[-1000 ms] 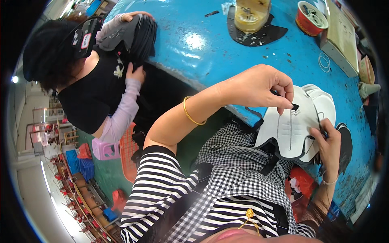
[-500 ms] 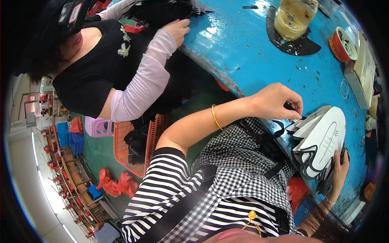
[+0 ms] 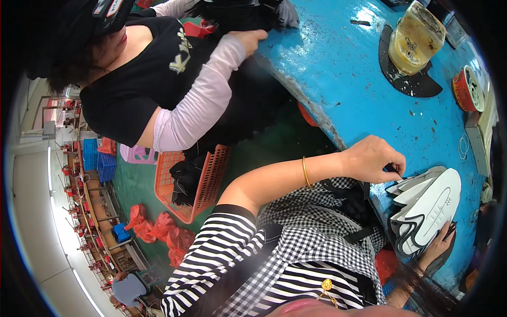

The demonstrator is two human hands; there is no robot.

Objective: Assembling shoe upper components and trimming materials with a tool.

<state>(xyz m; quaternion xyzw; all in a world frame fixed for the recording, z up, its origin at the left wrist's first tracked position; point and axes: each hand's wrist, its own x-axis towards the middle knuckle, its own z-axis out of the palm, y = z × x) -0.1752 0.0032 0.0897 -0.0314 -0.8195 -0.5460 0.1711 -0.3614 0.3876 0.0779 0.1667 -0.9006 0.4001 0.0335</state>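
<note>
My left hand is closed in a pinch on a small black piece at the near left tip of the stack. That stack is of white shoe-upper pieces with black edging, fanned out at the left, and the top one carries a drawn outline. My right hand grips the stack from its right side, the fingers partly hidden under it. Something dark shows by the right fingertips, too small to name. The pieces are held over the near edge of the blue table.
Beyond stand a tub of yellowish paste on a black sheet, and a red can. A co-worker at the left handles a black bundle. An orange basket and red bags lie on the floor.
The whole view has shifted, so the scene sits lower and further right in the picture. My left hand still pinches beside the stack, and my right hand keeps hold of it.
</note>
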